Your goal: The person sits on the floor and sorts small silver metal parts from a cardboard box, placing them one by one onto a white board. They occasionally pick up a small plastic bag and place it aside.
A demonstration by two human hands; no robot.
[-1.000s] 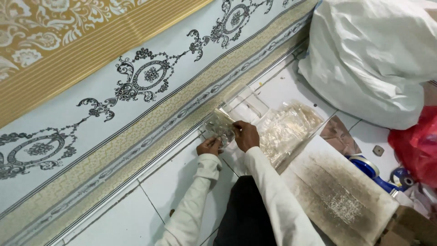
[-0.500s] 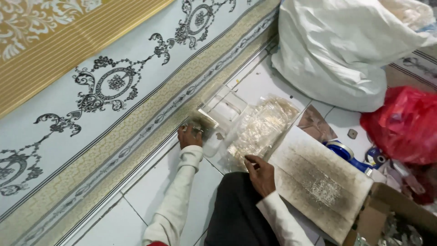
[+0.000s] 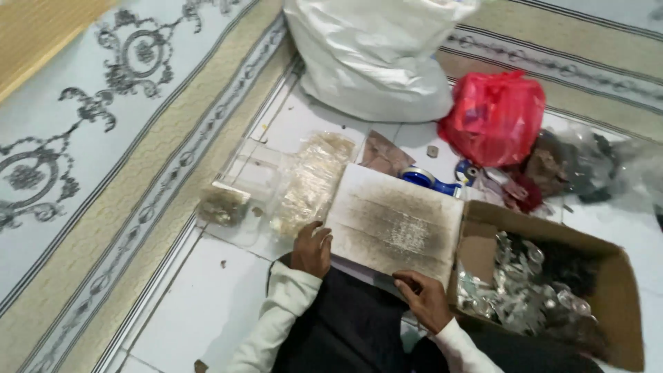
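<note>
Grey-stained and worn, the flat board [image 3: 397, 224] lies across my lap and the tiled floor [image 3: 207, 304], tilted slightly, one corner near the open cardboard box [image 3: 608, 276]. My left hand [image 3: 312, 250] rests at the board's near-left corner, fingers curled loosely downward — touching the edge, though I cannot tell whether they actually grip it. My right hand [image 3: 425, 297] sits at the board's near edge, fingers bent and partly tucked against it; whether it has hold of the edge is not clear from here either.

Just left of the board lies a clear plastic bag [image 3: 311, 183] stuffed with small pale pieces, and beside that a smaller clear packet [image 3: 222, 205] with brownish contents, both on the floor near the patterned rug [image 3: 103, 159]. The cardboard box on my right holds a heap of small shiny transparent packets [image 3: 525, 283]. Beyond the board I see a blue tape dispenser [image 3: 428, 181], a red plastic bag [image 3: 494, 117] and a large white sack [image 3: 376, 59] — the sack well apart from both hands.
</note>
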